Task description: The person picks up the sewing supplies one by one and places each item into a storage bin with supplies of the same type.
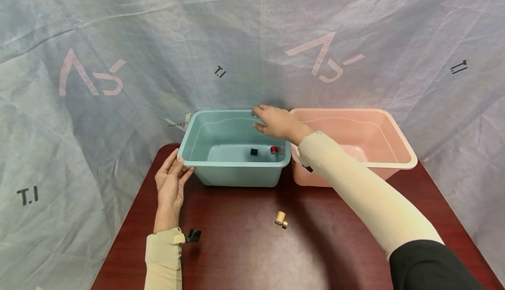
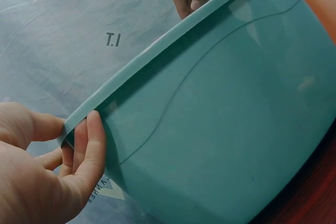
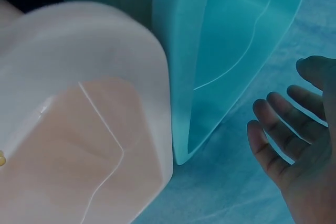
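Note:
My left hand (image 1: pixel 170 184) pinches the front left corner of the teal tub (image 1: pixel 236 176), thumb on the rim and fingers beneath it. The left wrist view shows this grip close up, with the left hand (image 2: pixel 52 171) at the tub's rim. Above the tub's back right corner, my right hand (image 1: pixel 278 121) hangs with loosely bent fingers and holds nothing. In the right wrist view the right hand (image 3: pixel 299 135) is apart from the rim. Inside the teal tub lie a small black piece (image 1: pixel 254 152), a small red cylinder (image 1: pixel 274 150) and a greyish clear piece (image 1: pixel 281 150).
A pink tub (image 1: pixel 394 166) stands right beside the teal one. Nearer on the dark red table (image 1: pixel 236 246) lie a small pale yellow cylinder (image 1: pixel 280 217) and a smaller gold-coloured piece (image 1: pixel 285 224). Printed grey sheeting (image 1: pixel 244 40) hangs behind and at both sides.

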Motion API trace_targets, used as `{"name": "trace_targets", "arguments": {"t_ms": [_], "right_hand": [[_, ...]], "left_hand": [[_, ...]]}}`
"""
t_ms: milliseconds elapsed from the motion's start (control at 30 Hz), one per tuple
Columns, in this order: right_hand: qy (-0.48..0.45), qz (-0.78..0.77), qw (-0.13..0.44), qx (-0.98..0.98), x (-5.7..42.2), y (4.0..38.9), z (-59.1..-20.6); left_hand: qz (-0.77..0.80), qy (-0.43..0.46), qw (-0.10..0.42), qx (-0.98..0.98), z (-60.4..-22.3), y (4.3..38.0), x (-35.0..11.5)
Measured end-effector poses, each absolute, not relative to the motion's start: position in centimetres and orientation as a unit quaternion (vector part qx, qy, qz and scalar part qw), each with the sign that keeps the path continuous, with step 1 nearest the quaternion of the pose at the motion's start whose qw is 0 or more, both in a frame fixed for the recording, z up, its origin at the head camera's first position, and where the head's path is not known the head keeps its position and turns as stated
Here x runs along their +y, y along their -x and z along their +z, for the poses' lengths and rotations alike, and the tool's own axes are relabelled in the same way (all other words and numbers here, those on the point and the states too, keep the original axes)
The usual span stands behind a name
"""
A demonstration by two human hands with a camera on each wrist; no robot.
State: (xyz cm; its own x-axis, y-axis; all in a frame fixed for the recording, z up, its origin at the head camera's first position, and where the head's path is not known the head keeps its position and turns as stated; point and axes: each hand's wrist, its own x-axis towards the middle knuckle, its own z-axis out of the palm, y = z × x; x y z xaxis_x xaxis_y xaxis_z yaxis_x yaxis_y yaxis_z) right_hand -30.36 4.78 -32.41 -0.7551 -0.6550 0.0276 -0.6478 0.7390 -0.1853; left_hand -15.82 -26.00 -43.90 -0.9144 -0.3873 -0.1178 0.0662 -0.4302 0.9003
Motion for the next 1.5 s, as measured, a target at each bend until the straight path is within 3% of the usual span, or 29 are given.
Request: {"name": "trace_targets", "arguments": {"t_ms": [767,1500], "right_hand": [[0.366,-0.194,-0.008,0.910,7.6,26.3,-33.3],[0.408,-0.272,-0.092,0.866,9.1,21.5,-33.6]], "left_hand": [[-0.839,-0.163,0.126,-0.504,-43.8,15.9,-26.2],[-0.841,-0.173,0.127,-0.496,-43.7,16.0,-27.1]]}}
